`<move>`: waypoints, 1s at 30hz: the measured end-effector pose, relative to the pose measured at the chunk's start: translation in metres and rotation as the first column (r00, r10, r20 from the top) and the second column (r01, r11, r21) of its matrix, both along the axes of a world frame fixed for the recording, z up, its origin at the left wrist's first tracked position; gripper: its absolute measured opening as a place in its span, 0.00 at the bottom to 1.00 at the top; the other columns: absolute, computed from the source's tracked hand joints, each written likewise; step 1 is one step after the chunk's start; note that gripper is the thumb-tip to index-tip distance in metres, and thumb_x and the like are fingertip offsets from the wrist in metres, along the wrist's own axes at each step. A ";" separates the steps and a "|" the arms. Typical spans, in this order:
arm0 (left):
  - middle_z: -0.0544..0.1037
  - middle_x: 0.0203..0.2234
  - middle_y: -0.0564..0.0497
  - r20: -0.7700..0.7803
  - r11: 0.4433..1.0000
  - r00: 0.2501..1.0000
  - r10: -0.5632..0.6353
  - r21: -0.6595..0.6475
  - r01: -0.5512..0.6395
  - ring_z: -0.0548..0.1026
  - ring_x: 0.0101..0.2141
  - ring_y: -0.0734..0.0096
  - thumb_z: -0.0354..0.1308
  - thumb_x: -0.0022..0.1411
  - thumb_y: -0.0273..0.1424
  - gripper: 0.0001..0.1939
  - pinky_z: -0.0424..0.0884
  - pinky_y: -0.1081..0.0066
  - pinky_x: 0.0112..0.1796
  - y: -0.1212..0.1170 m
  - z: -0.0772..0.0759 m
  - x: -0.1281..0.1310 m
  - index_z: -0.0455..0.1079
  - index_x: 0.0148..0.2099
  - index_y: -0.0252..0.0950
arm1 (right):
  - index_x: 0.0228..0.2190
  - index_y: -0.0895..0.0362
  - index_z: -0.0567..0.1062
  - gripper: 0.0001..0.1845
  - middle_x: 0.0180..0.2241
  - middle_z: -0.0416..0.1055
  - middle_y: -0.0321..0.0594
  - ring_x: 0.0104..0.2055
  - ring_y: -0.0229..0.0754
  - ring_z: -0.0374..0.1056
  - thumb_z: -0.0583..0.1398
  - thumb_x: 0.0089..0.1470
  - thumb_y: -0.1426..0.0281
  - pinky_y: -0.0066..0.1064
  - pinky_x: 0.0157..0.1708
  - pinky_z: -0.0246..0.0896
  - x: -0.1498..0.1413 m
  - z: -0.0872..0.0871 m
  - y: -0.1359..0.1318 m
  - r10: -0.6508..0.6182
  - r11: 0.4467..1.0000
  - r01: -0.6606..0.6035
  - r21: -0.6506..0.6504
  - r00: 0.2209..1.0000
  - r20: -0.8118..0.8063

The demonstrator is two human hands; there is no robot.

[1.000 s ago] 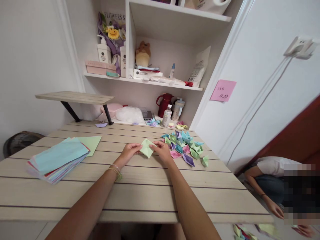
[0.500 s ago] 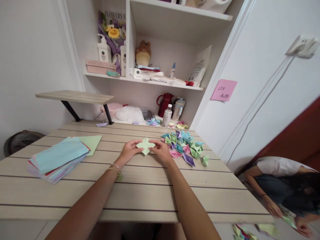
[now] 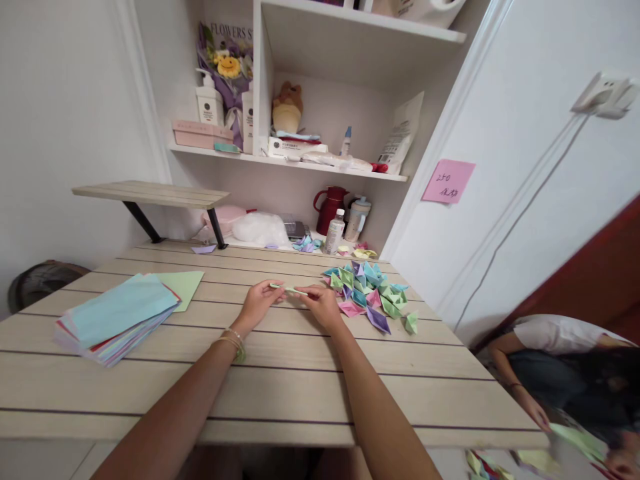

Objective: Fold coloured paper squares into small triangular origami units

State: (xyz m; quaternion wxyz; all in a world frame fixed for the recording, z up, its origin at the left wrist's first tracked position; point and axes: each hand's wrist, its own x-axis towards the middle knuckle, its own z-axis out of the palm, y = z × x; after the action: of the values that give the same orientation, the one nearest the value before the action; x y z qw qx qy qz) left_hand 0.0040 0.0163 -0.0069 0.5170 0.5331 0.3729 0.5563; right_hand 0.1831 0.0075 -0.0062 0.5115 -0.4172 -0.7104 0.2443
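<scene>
Between my two hands is a small folded piece of light green paper (image 3: 290, 289), seen nearly edge-on as a thin strip just above the table. My left hand (image 3: 262, 303) pinches its left end between thumb and fingers. At the other end, my right hand (image 3: 320, 303) grips the paper the same way. Right of my right hand lies a heap of folded paper boats (image 3: 373, 283) in green, blue, pink and purple. Off to the left is a stack of coloured paper sheets (image 3: 123, 310), light blue on top, with a green sheet (image 3: 187, 287) partly under it.
A small raised shelf (image 3: 150, 193) on black legs stands at the table's back left. Behind are a clear bottle (image 3: 335, 232), a red jug (image 3: 330, 208) and a plastic bag (image 3: 260, 229). At right, a crouching person (image 3: 560, 367) holds green paper (image 3: 575, 440).
The green paper has turned from showing its flat, cross-creased face to a thin edge-on strip between my fingers. The person at right now holds the green paper more spread out.
</scene>
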 end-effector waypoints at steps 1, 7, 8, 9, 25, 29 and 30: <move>0.77 0.26 0.48 0.009 1.000 1.000 0.004 0.004 -0.004 0.75 0.27 0.70 0.65 0.43 0.37 0.19 0.71 0.70 0.34 0.000 -0.001 0.000 0.71 0.37 0.30 | 0.33 0.53 0.79 0.14 0.28 0.75 0.41 0.28 0.42 0.66 0.62 0.43 0.62 0.31 0.28 0.60 -0.001 0.001 -0.001 0.002 1.000 -0.002 -0.007 1.000 -0.003; 0.76 0.24 0.50 -0.098 0.999 0.995 0.020 0.042 -0.016 0.74 0.25 0.72 0.63 0.45 0.37 0.18 0.70 0.72 0.31 0.000 -0.003 0.000 0.71 0.38 0.31 | 0.32 0.52 0.79 0.13 0.32 0.76 0.40 0.31 0.46 0.69 0.61 0.44 0.61 0.34 0.32 0.62 -0.003 0.001 -0.004 -0.024 0.999 0.024 -0.035 1.000 0.009; 0.76 0.24 0.50 -0.113 0.999 0.993 0.022 0.050 -0.017 0.74 0.25 0.72 0.63 0.46 0.37 0.19 0.70 0.72 0.31 0.000 -0.003 0.000 0.71 0.39 0.31 | 0.33 0.52 0.78 0.13 0.32 0.76 0.40 0.31 0.46 0.70 0.60 0.45 0.61 0.34 0.32 0.62 -0.003 0.000 -0.004 -0.030 0.999 0.030 -0.033 0.999 0.026; 0.76 0.24 0.49 -0.125 0.998 0.992 0.026 0.059 -0.018 0.74 0.25 0.71 0.62 0.46 0.37 0.19 0.70 0.72 0.30 0.000 -0.003 0.000 0.71 0.39 0.31 | 0.33 0.52 0.78 0.13 0.32 0.76 0.40 0.31 0.46 0.70 0.60 0.45 0.61 0.35 0.32 0.62 -0.003 0.000 -0.003 -0.036 0.999 0.037 -0.029 0.998 0.045; 0.74 0.22 0.51 -0.280 0.982 0.958 0.054 0.188 0.000 0.71 0.23 0.73 0.60 0.47 0.39 0.14 0.68 0.75 0.25 -0.004 -0.001 0.000 0.71 0.33 0.32 | 0.32 0.56 0.73 0.10 0.25 0.73 0.38 0.27 0.39 0.67 0.53 0.54 0.68 0.25 0.27 0.52 -0.003 0.004 -0.009 -0.162 0.987 0.143 0.076 0.848 0.504; 0.73 0.19 0.52 -0.305 0.977 0.951 0.057 0.214 0.010 0.71 0.21 0.74 0.59 0.49 0.38 0.14 0.68 0.75 0.24 -0.006 -0.002 0.002 0.71 0.34 0.32 | 0.31 0.55 0.73 0.08 0.28 0.73 0.39 0.31 0.39 0.67 0.56 0.51 0.67 0.25 0.29 0.52 -0.005 0.010 -0.014 -0.270 0.963 0.214 0.165 0.780 0.565; 0.74 0.19 0.52 -0.318 0.973 0.946 0.059 0.229 0.016 0.71 0.21 0.74 0.59 0.49 0.37 0.14 0.68 0.75 0.24 -0.006 -0.002 0.002 0.72 0.34 0.32 | 0.30 0.55 0.73 0.08 0.29 0.73 0.39 0.33 0.40 0.67 0.56 0.51 0.66 0.25 0.30 0.52 -0.005 0.011 -0.015 -0.288 0.957 0.216 0.192 0.772 0.566</move>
State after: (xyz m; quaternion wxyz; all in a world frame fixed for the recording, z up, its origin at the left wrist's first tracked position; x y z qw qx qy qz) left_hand 0.0064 0.0100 -0.0091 0.3782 0.6686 0.3920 0.5062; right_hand 0.1780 -0.0071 0.0046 0.3175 -0.5333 -0.7841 -0.0092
